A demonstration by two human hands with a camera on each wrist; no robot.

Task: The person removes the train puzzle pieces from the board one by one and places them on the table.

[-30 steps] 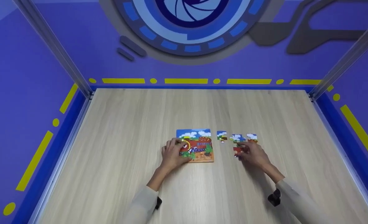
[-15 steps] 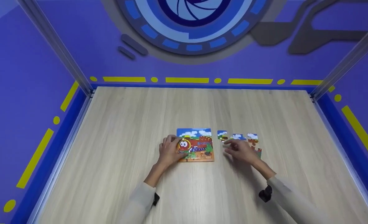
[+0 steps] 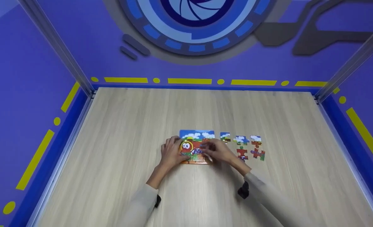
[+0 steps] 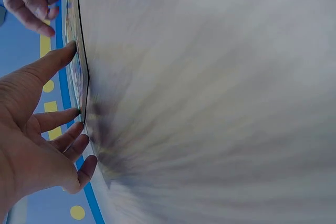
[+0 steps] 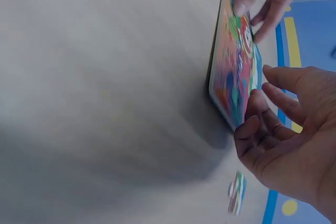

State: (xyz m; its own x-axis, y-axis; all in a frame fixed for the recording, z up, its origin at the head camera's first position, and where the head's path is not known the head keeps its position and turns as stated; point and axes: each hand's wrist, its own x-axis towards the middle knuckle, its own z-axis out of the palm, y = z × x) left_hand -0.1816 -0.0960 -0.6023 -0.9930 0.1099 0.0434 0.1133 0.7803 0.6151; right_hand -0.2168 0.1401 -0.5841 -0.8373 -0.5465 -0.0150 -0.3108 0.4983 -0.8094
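Observation:
In the head view a square picture puzzle (image 3: pixel 196 134) lies flat on the table. My left hand (image 3: pixel 171 154) is at its left side, thumb and forefinger touching the picture around a round, big-eyed face; the left wrist view shows the fingers of that hand (image 4: pixel 39 129) fairly straight. Over the puzzle's right part is my right hand (image 3: pixel 220 152), hiding some of the picture. Seen from the right wrist, this hand (image 5: pixel 294 129) has bent fingers, spread from the thumb, by the puzzle's edge (image 5: pixel 223 111), and no piece shows between them.
Right of the puzzle lie several loose pieces: one with sky and greenery (image 3: pixel 225 136), cloud pieces (image 3: pixel 241 140) (image 3: pixel 256 139), a red piece (image 3: pixel 242 153) and a red-green one (image 3: pixel 258 154). Blue walls (image 3: pixel 189 72) stand behind and beside the wooden table (image 3: pixel 126 126).
My right hand has moved left from the loose pieces to the puzzle, uncovering the red piece. My left hand has shifted slightly left, and more of the round face shows.

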